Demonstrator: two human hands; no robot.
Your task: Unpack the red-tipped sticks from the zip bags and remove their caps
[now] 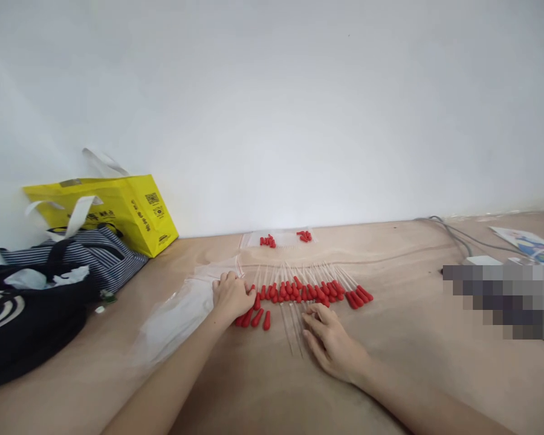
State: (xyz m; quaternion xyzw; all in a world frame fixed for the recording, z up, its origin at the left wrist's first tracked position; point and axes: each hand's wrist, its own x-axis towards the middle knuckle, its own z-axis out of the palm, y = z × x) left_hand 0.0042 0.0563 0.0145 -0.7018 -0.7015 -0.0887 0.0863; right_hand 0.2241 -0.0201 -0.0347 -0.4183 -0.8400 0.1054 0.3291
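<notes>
Several loose red bulbs [266,320] lie on the surface [417,362] in the head view, the left hand [229,296] curled over others beside clear plastic bags [181,314]; whether its grip holds one, I cannot tell. The right hand [330,344], fingers loosely spread and seemingly empty, rests beside bare thin tubes [296,328], below red-bulbed droppers [320,294]. Arranging bulbs and tubes seems the step in hand; lifting either would call for a fine pinch.

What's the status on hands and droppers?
Left hand at red bulbs; right hand beside bare tubes. Droppers rowed ahead. Closest clutter: plastic bags beside left hand.
</notes>
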